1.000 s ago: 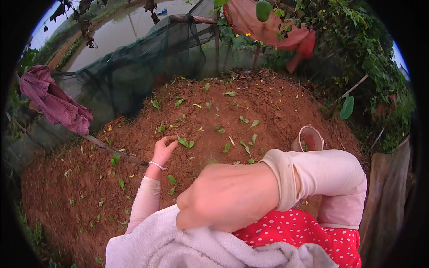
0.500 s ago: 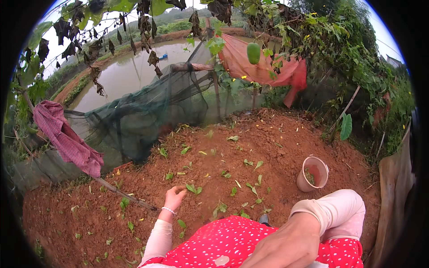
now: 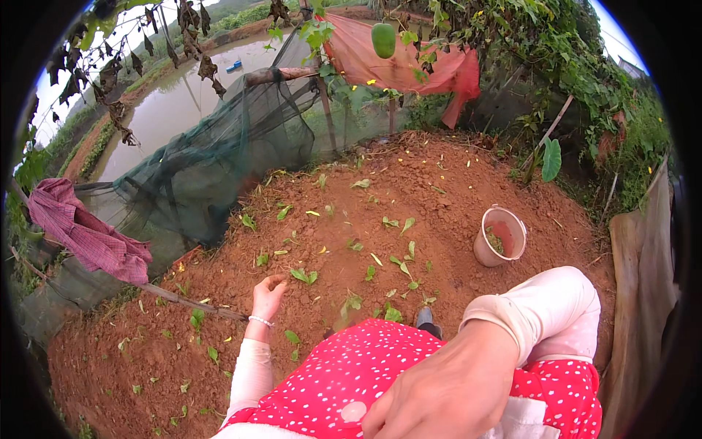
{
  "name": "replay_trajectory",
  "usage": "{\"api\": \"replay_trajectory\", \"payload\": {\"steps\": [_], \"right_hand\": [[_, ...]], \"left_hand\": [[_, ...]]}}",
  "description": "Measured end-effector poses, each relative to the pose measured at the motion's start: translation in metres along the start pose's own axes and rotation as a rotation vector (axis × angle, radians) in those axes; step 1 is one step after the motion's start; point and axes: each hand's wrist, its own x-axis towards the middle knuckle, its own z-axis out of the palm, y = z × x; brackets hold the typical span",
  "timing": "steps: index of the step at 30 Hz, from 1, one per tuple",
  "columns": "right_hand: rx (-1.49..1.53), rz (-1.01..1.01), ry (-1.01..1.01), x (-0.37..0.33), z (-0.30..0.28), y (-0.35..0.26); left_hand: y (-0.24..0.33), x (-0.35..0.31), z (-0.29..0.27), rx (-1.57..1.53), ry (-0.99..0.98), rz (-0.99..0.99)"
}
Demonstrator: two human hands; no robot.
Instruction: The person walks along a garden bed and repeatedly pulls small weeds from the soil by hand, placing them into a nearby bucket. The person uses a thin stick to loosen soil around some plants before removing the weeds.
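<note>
My left hand [image 3: 269,296] hangs over the reddish soil, a beaded bracelet at its wrist. Its fingers are loosely bent with a small gap to the thumb, and I see nothing in them. A small green seedling [image 3: 304,276] lies just right of the fingertips. My right hand [image 3: 450,377] is close below me, over the front of the red dotted garment [image 3: 344,366]. Its back faces up and its fingers bend down out of sight at the lower edge, so anything held there is hidden. Several more seedlings [image 3: 404,266] lie scattered on the soil [image 3: 439,190].
To the right stands a pinkish bucket [image 3: 479,252] with some greens inside. A plaid cloth [image 3: 88,234] hangs on a pole [image 3: 190,301] at the left. Green netting [image 3: 183,175] and red netting [image 3: 402,58] border a pond [image 3: 157,124]. Above hangs a green gourd [image 3: 383,40].
The view has tilted down and turned a little right, so the plot and bucket sit higher and farther left. Both hands keep nearly the same pose.
</note>
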Motion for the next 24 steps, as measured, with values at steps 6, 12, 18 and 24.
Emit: {"api": "replay_trajectory", "payload": {"steps": [6, 12, 18, 24], "right_hand": [[-0.349, 0.161, -0.127, -0.005, -0.003, -0.016], [-0.918, 0.288, -0.446, 0.016, -0.008, -0.05], [-2.134, 0.153, -0.789, 0.034, 0.028, -0.037], [-1.886, 0.023, -0.494, 0.034, 0.011, -0.019]], "left_hand": [[-0.01, 0.003, -0.008, 0.046, -0.022, 0.028], [-0.018, 0.003, -0.01, 0.143, -0.008, 0.064], [-0.014, 0.012, 0.015, 0.165, -0.084, 0.066], [-0.005, 0.004, 0.007, 0.186, -0.06, 0.108]]}}
